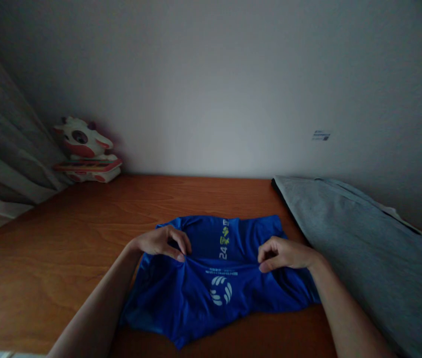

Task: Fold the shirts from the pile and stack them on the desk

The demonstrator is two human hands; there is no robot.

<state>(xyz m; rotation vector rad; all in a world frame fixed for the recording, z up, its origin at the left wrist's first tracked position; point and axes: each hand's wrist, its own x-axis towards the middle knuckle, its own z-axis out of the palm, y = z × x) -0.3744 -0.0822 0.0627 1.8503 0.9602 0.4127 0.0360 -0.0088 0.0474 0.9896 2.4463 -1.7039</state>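
A blue garment (203, 293) with white and yellow print lies rumpled on the brown wooden table (47, 248), near its front edge. At the garment's left part, my left hand (168, 243) pinches the cloth between thumb and fingers. My right hand (276, 253) grips the cloth on the right side, its fingers curled in. Between the two hands the fabric is drawn into a nearly straight crease, just above a round white logo.
A cow-shaped toy (87, 149) with a small keyboard sits at the back left, beside a pale curtain (2, 149). Grey cloth (364, 243) with a dark edge covers the right side. Behind the table stands a plain wall (211, 89).
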